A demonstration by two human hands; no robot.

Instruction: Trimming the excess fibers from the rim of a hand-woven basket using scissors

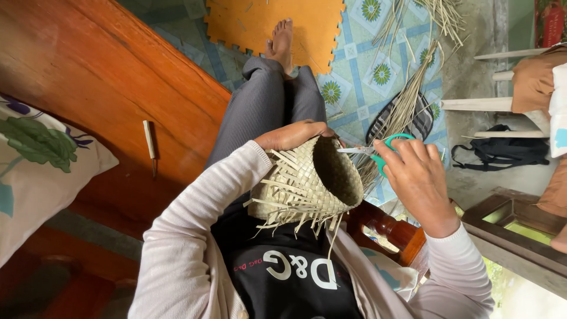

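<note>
A small woven straw basket with loose strip ends sticking out rests on my lap, its mouth turned to the right. My left hand grips its upper rim. My right hand holds green-handled scissors, whose blades point left at the basket's rim near my left fingers.
I sit on a polished wooden bench with a floral cushion at the left and a small stick beside my leg. Dry straw strips lie on the tiled floor, near an orange foam mat and a black bag.
</note>
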